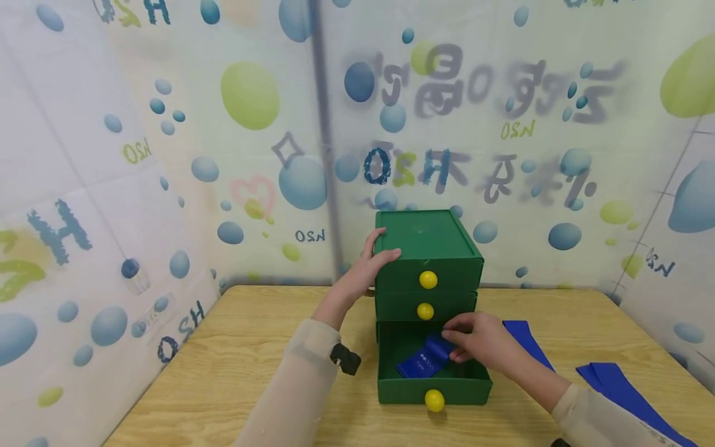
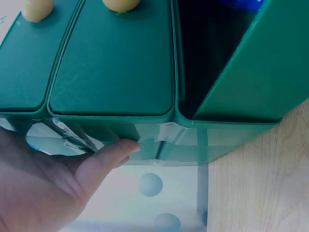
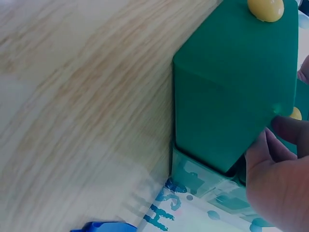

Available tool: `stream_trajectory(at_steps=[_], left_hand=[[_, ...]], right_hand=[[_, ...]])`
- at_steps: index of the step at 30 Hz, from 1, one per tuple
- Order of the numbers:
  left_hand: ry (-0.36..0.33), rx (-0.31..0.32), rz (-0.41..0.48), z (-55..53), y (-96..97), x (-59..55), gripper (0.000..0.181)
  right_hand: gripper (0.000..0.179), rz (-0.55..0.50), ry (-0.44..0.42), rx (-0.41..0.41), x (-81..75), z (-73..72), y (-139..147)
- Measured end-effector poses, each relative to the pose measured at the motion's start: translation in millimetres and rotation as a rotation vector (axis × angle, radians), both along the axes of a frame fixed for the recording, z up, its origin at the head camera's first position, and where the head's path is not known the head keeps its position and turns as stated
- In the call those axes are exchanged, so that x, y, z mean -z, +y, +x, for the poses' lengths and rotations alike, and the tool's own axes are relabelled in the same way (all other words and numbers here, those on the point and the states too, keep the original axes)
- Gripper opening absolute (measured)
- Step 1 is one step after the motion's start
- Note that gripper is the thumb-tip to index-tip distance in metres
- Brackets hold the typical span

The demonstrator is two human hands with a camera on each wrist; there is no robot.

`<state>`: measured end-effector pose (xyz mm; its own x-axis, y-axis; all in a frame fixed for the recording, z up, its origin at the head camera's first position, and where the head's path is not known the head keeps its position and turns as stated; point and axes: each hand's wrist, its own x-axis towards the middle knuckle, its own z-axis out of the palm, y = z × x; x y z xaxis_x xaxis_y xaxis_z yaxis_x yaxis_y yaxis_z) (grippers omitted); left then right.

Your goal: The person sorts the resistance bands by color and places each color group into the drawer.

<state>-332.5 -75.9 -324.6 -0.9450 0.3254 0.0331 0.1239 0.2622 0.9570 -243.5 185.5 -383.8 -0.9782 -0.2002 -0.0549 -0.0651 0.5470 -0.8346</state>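
A green three-drawer cabinet [image 1: 427, 236] stands on the table, its bottom drawer [image 1: 402, 392] pulled out. My left hand [image 1: 365, 267] rests against the cabinet's upper left side; in the left wrist view its thumb [image 2: 108, 157] lies along that side. Inside the open drawer is a flat blue resistance band [image 1: 419, 365] with white dots and small print. My right hand [image 1: 483, 341] reaches over the drawer's right wall and pinches the band's upper end. In the right wrist view the drawer wall hides the held end from the right hand [image 3: 280, 169].
Two more blue bands, one behind my right forearm [image 1: 527, 341] and one farther right [image 1: 631, 397], lie on the wooden table [image 1: 268, 347]. Yellow knobs [image 1: 434, 400] stick out from the drawers. A patterned curtain [image 1: 268, 155] hangs behind the table.
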Motion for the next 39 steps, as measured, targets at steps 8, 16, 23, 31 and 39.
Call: stream_trajectory(at_steps=[8, 16, 23, 31, 39], left_hand=[[0.000, 0.003, 0.009, 0.4, 0.5, 0.2, 0.079], [0.000, 0.001, 0.013, 0.7, -1.0, 0.6, 0.080], [-0.007, -0.012, 0.011, -0.1, -1.6, 2.6, 0.080], [-0.003, -0.003, 0.013, -0.6, 0.0, 3.4, 0.079], [0.003, -0.004, 0.007, -0.4, 0.6, 1.3, 0.080]], right_hand=[[0.028, -0.027, 0.016, -0.015, -7.7, 0.3, 10], [0.030, -0.049, 0.021, -0.028, -12.2, -0.2, 26], [0.028, -0.095, -0.005, -0.053, -11.0, 1.3, 28], [0.039, -0.114, -0.007, -0.037, -18.9, 1.1, 51], [0.047, -0.055, 0.033, -0.003, -30.5, -1.4, 93]])
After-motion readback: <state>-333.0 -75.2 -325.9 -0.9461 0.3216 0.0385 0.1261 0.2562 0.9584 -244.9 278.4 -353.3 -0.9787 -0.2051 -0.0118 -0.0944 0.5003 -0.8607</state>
